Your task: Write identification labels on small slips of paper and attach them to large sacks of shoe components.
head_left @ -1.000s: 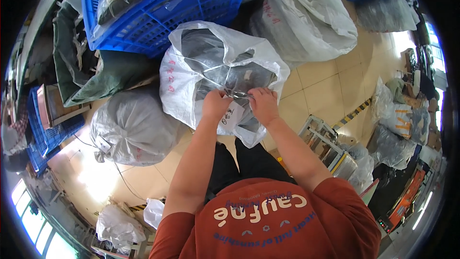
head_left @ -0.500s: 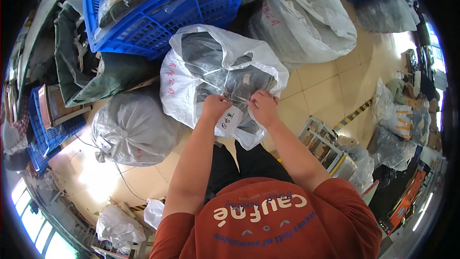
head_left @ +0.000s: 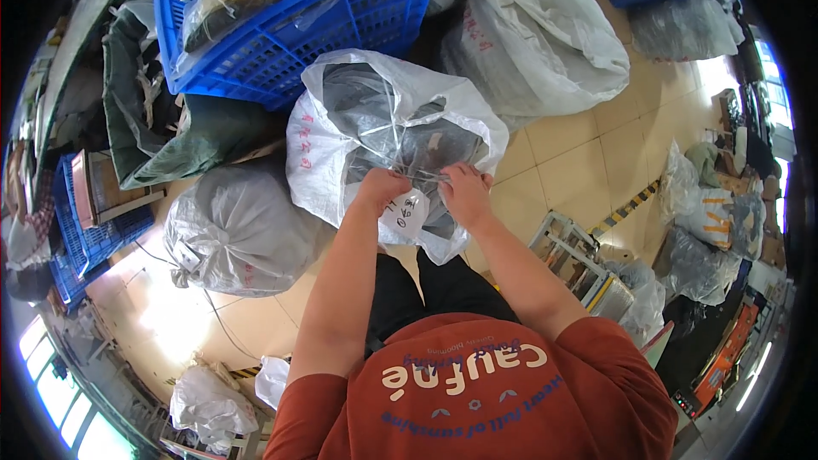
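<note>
A white woven sack (head_left: 317, 140) stands in front of me, its top drawn together by thin pale string (head_left: 394, 132), with grey wrapped contents (head_left: 434, 143) showing through the gaps. My left hand (head_left: 381, 190) is closed in a pinch on the string at the middle of the sack's mouth. Just to its right, my right hand (head_left: 466, 191) pinches the same string, fingers bent. Between and below them hangs a white tag (head_left: 404, 216) with handwriting, partly covered by the left hand. The fingertips hide the exact place where the string crosses.
A blue plastic crate (head_left: 298, 47) rises behind the sack. Another open white sack (head_left: 545, 43) stands at the far right, and a tied grey-white sack (head_left: 234, 230) at the left. A metal-framed cart (head_left: 571, 255) is at the right on the tiled floor (head_left: 588, 149).
Both hands stay at the sack's mouth, with slight finger shifts along the string. The tag has turned and moved a little. The whole view has shifted slightly.
</note>
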